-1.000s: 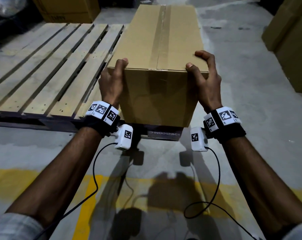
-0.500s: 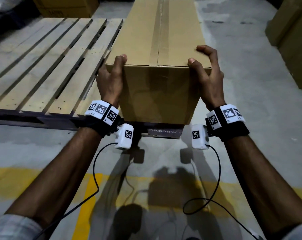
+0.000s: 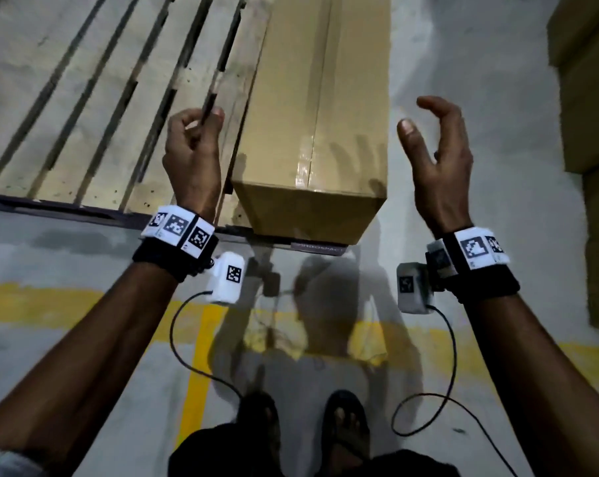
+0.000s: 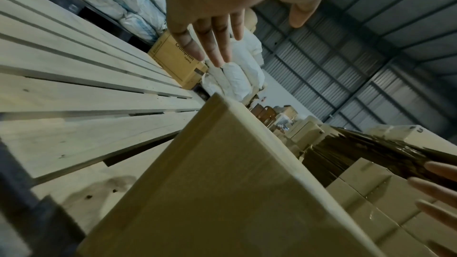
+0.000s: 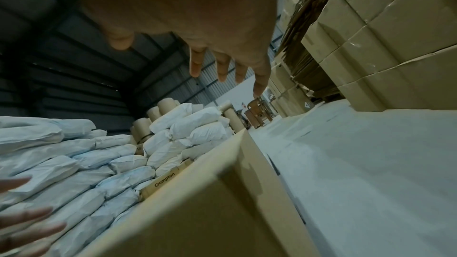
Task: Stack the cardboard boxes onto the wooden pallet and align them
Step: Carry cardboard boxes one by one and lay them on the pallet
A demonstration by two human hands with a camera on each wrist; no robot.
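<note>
The long taped cardboard box lies along the right edge of the wooden pallet, its near end at the front right corner. It looks stiff, smooth-sided and probably light; the two upper corners of the near end seem the best hold. The left hand and right hand hang either side of it, fingers loosely spread, holding nothing.

Cardboard box: far end cut off by the head view's top edge.
Pallet label: blurred, partly hidden under the box.
</note>
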